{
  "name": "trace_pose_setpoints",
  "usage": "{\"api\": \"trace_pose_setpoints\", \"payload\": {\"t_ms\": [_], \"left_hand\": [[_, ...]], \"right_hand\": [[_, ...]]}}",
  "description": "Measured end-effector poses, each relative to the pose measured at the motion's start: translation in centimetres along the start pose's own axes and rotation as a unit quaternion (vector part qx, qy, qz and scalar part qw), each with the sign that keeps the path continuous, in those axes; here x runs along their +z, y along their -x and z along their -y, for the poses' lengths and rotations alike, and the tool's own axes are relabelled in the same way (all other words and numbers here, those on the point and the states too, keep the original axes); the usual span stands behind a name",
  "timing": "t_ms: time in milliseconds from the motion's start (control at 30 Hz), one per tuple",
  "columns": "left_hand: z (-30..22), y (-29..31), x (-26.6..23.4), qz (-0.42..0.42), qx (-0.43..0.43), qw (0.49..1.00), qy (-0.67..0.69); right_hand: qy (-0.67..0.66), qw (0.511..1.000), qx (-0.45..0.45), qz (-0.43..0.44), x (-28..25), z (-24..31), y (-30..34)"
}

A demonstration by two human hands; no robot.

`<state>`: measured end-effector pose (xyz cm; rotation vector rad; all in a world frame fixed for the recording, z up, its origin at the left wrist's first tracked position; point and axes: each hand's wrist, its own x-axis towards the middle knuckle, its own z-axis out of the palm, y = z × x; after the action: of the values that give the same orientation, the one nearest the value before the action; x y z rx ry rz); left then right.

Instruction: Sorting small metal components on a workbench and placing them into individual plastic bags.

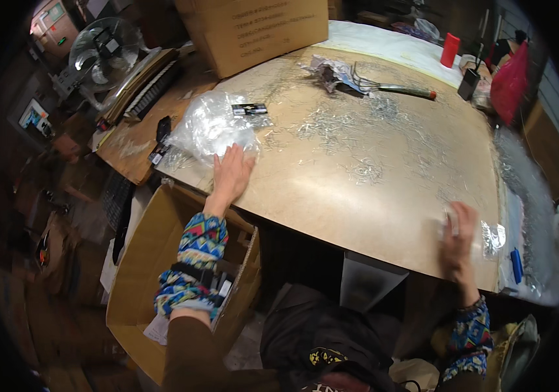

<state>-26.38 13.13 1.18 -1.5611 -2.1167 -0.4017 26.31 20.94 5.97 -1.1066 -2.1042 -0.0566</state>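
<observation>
My left hand (230, 171) lies flat with fingers stretched out, at the near edge of a crumpled clear plastic bag (211, 127) on the left of the table. A small black card-like packet (249, 110) rests on the bag's far right side. Over by the table's right edge, my right hand (460, 236) is blurred, its fingers curled around something pale that I cannot make out. Just right of it sits a small shiny clear packet (493, 238). Many thin silvery metal pieces (364, 171) are scattered across the tabletop (332, 215).
An open cardboard box (132, 277) with dark packets inside stands below my left forearm. At the back are a large carton (260, 36), a hand rake (403, 90) beside crumpled wrapping (333, 72), and a red object (450, 51). A fan (104, 52) stands far left.
</observation>
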Motion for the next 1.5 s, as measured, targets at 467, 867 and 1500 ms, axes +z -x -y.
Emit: {"api": "trace_pose_setpoints", "payload": {"t_ms": [467, 867, 1500], "left_hand": [[-17.3, 9.4, -12.6, 0.216, 0.183, 0.736, 0.615], [-20.3, 11.8, -12.8, 0.380, -0.224, 0.477, 0.760], [-20.6, 19.4, -10.6, 0.604, -0.033, 0.575, 0.551]], "right_hand": [[-0.292, 0.897, -0.247, 0.222, 2.8, 14.4, 0.2], [-0.532, 0.713, 0.259, 0.376, -0.2, 11.3, 3.8], [-0.407, 0.668, 0.137, 0.608, -0.5, 8.5, 12.3]]}}
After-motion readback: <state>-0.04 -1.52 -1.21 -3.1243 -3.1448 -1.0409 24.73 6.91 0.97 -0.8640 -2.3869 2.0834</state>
